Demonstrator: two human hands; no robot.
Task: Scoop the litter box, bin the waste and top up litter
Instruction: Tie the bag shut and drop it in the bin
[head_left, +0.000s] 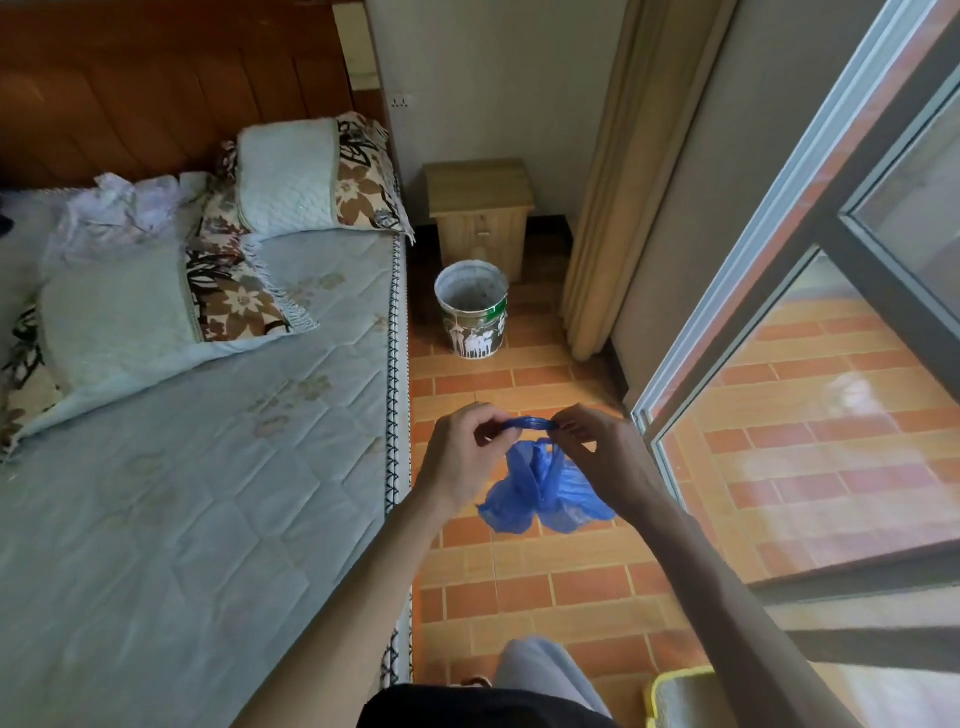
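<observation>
**Two hands hold a blue bag over a tiled floor**

At lower centre, the left hand (460, 457) and right hand (605, 454) each pinch an end of the twisted handle of a blue plastic bag (543, 491), which hangs between them. A paint-stained bucket (471, 312) stands at upper centre, beside the bed (197, 467) at left.

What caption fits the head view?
Both hands stretch a blue plastic bag's handles above tiled floor, paint bucket ahead beside the bed.
</observation>
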